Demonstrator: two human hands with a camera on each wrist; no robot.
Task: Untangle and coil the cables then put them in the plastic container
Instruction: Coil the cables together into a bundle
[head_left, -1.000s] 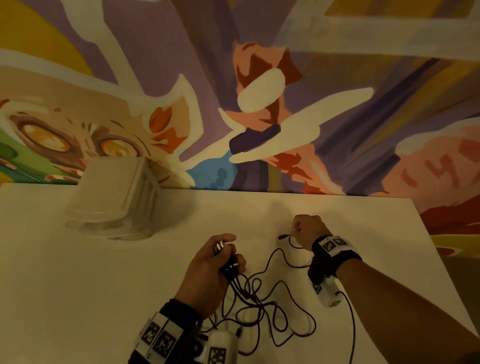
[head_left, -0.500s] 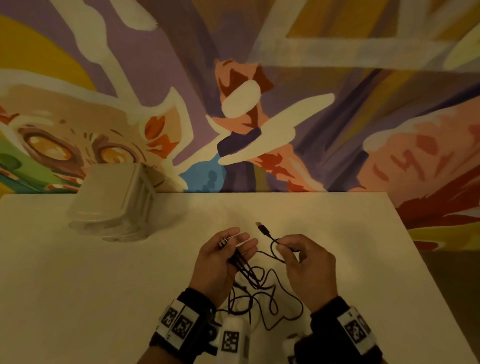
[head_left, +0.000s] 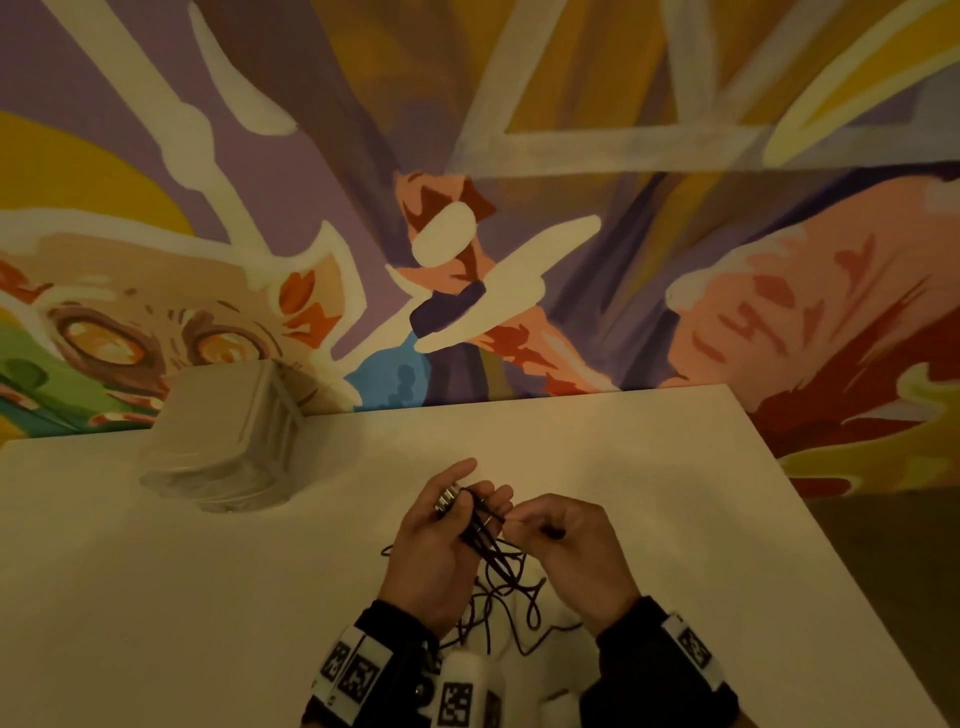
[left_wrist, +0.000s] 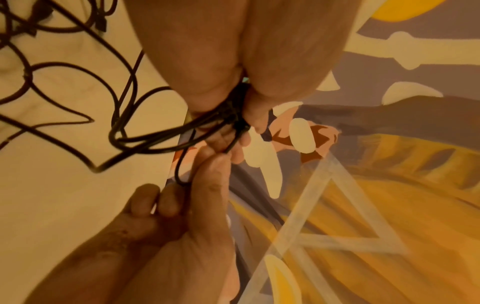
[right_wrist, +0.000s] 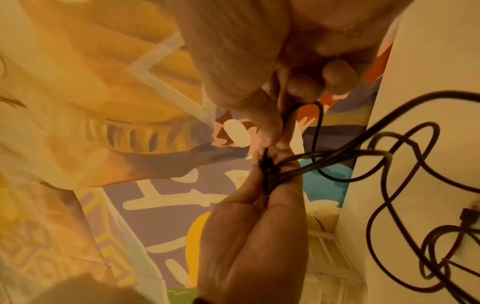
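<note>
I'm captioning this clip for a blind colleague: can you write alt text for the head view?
Two hands work a tangle of thin black cables over a white table: the left hand grips a bundle of plug ends, the right hand pinches one strand. A translucent plastic container sits far left, under a colourful mural.

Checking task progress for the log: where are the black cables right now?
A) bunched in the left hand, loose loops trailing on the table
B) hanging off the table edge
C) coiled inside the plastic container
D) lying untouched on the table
A: the left hand grips a bundle of the black cables, the right hand pinches one strand, and the plastic container sits apart at the back left.
</note>
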